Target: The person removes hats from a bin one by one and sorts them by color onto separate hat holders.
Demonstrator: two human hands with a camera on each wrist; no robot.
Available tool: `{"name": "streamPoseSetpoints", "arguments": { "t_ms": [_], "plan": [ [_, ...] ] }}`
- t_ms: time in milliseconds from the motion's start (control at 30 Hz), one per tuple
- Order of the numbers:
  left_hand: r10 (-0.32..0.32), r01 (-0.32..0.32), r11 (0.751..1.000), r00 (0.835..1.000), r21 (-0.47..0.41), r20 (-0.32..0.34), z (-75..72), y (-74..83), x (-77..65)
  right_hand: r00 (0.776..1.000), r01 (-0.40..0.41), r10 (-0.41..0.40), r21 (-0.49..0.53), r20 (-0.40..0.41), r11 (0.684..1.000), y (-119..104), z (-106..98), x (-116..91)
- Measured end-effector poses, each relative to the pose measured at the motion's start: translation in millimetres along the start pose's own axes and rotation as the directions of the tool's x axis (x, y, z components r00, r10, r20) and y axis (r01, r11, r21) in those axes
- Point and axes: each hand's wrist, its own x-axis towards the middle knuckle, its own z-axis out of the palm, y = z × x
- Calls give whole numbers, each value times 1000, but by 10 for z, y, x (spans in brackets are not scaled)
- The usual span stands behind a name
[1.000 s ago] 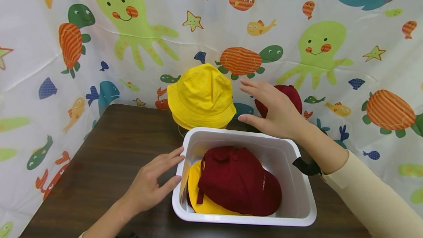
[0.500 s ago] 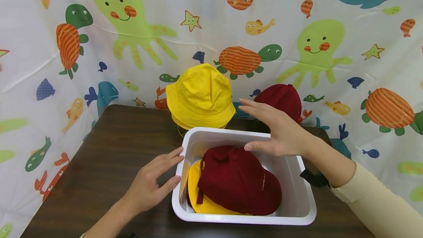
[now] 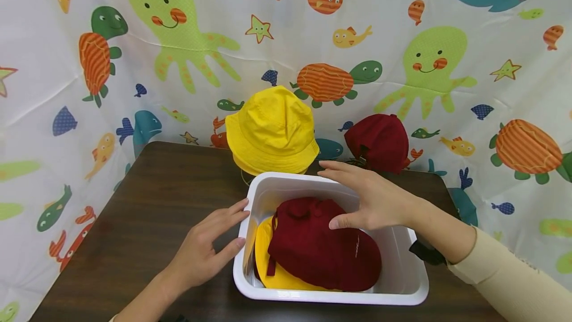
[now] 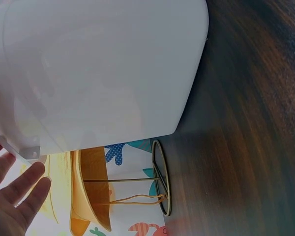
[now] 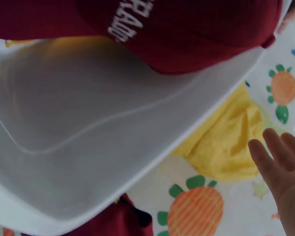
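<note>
Two caps lie in the white tub (image 3: 404, 282) at the near middle of the worktop (image 3: 147, 202): a dark red cap (image 3: 321, 250) on top of a yellow cap (image 3: 268, 267). Right hand (image 3: 373, 200), fingers spread and grasping nothing, hovers over the red cap, thumb at its crown. Left hand (image 3: 201, 250), released and flat, rests against the tub's left wall. Behind stand a yellow bucket hat (image 3: 270, 130) and another dark red cap (image 3: 380, 140), each on a wire stand. Risk: a careless grip may catch both caps, or tug the tub. Compared with a second ago, the right hand has come down from beside the rear hats into the tub
</note>
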Motion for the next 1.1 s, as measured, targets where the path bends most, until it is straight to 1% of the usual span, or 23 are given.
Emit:
{"name": "streamPoseSetpoints", "arguments": {
  "t_ms": [133,333,500,600,767,867,1100],
  "plan": [
    [2,-2,1000,1000,5,-3,4,-2,1,1000,-2,1,27,12,1000,28,72,2],
    [1,-1,1000,1000,13,-4,6,13,0,999,-45,42,70,34,997,67,163,9],
    [-13,13,1000,1000,12,3,4,17,-1,994,-76,68,88,89,993,100,225,15],
    [-13,13,1000,1000,5,2,8,11,-4,989,-88,78,77,124,993,104,252,22],
    [8,-8,1000,1000,1,-17,24,-7,-9,987,-57,54,19,152,998,101,300,52],
    [16,-16,1000,1000,1,-24,28,-12,-9,987,-34,32,14,158,999,108,326,72],
    [5,-5,1000,1000,2,-18,26,-5,-6,984,-22,23,-8,175,1000,122,380,88]
  ]
}}
